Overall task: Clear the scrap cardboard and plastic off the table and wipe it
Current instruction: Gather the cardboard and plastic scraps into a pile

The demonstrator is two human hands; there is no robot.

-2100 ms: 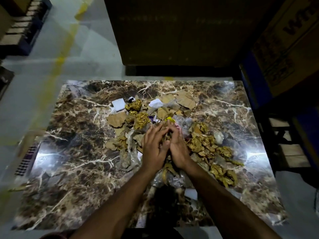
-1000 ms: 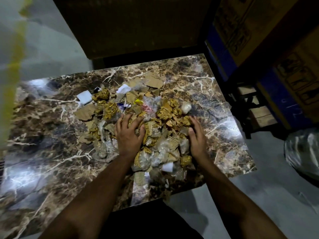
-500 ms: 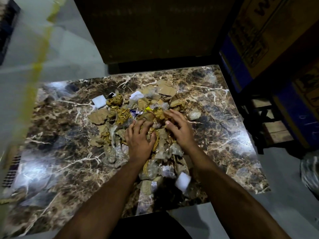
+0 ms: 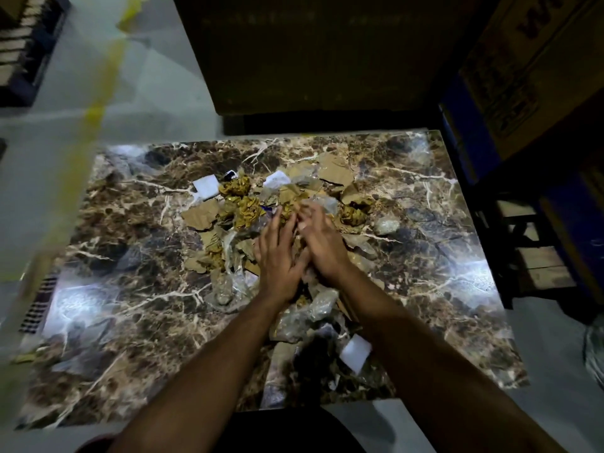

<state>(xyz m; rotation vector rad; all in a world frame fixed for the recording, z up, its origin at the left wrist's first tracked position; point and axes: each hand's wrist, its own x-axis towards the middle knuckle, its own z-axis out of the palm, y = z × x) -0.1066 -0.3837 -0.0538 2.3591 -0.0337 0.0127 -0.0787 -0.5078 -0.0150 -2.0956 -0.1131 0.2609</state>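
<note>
Nearest the person, just behind the right forearm, a flat white foam piece [image 4: 355, 352] lies close to the near edge of the table [image 4: 130, 315], whose glossy top is brown marble with pale veins. Between the two wrists sit crinkled clear plastic bags [image 4: 307, 317], cloudy and soft-looking.

The left hand [image 4: 277, 256] and right hand [image 4: 323, 246] lie side by side on top of the scrap pile [image 4: 248, 230], palms down, inner edges touching. The fingers of both are fairly straight and held close together, pressing on the heap; whether any scrap is caught beneath them cannot be told, since the fingertips are blurred.

Left of the left hand lie torn flat cardboard pieces [image 4: 201, 215], matt brown with ragged edges, and more clear film. Just beyond the fingertips are crumpled yellow-brown paper balls [image 4: 246, 210], tightly wrinkled. Right of the right hand sits another crumpled ball [image 4: 353, 215], then a small clear plastic wad [image 4: 386, 225] apart from the heap.

Farther still lie two white squares [image 4: 206, 188] and a larger cardboard shard [image 4: 336, 173]. Beyond the table stands a large dark cardboard box [image 4: 310, 50].
</note>
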